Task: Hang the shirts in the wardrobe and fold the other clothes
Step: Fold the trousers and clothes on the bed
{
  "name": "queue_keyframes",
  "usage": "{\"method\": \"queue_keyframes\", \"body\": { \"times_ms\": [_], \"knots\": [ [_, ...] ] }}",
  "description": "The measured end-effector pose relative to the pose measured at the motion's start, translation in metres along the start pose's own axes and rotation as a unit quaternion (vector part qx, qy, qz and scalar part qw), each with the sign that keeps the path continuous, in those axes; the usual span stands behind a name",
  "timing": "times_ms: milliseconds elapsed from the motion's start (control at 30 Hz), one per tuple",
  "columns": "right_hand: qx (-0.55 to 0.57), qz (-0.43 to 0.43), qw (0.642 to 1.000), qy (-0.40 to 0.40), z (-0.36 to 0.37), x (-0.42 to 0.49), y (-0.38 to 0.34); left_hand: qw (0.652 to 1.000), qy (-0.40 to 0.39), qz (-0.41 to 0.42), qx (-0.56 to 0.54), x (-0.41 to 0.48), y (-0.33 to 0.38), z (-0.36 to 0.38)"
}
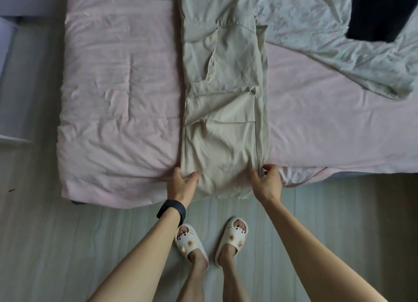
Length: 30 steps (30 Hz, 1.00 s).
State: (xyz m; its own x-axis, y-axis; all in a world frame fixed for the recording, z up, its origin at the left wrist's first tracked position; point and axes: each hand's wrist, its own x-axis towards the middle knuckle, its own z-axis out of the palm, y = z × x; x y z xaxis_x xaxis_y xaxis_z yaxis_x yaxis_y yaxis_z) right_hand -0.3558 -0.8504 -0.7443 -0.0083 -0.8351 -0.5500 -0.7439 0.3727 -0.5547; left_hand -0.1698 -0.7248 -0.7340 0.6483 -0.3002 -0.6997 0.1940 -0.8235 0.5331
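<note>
Fingers of left hand (pixel 181 181) and right hand (pixel 268 180) pinch near corners of beige garment (pixel 222 141) (lower centre) on pink bed (pixel 117 102).

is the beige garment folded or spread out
Partly folded: the beige garment lies as a long narrow strip on the bed, sides turned in. The left hand and right hand grip its near corners.

Dim, flat light, soft focus throughout.
Edges around the bed (pixel 117 87) bowed from the wide-angle lens; legs (pixel 196 277) below it were blurred.
</note>
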Motion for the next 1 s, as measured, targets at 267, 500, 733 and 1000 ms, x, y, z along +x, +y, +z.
{"method": "queue_keyframes", "body": {
  "times_ms": [267,500,733,1000],
  "knots": [
    [0.048,-0.001,0.999,0.002,-0.006,0.003,-0.001,1.0,0.017,0.01,-0.016,0.0,-0.006,0.001],
    [0.028,0.009,0.999,0.011,-0.01,0.01,0.001,0.995,0.087,0.045,0.028,-0.009,-0.01,0.007],
    [-0.018,-0.012,0.999,-0.029,-0.029,0.017,0.019,0.984,0.089,0.068,0.139,-0.003,-0.016,0.016],
    [-0.054,-0.039,0.997,-0.038,-0.04,0.026,-0.001,0.954,0.099,0.024,0.281,-0.007,0.017,0.015]
  ]
}}
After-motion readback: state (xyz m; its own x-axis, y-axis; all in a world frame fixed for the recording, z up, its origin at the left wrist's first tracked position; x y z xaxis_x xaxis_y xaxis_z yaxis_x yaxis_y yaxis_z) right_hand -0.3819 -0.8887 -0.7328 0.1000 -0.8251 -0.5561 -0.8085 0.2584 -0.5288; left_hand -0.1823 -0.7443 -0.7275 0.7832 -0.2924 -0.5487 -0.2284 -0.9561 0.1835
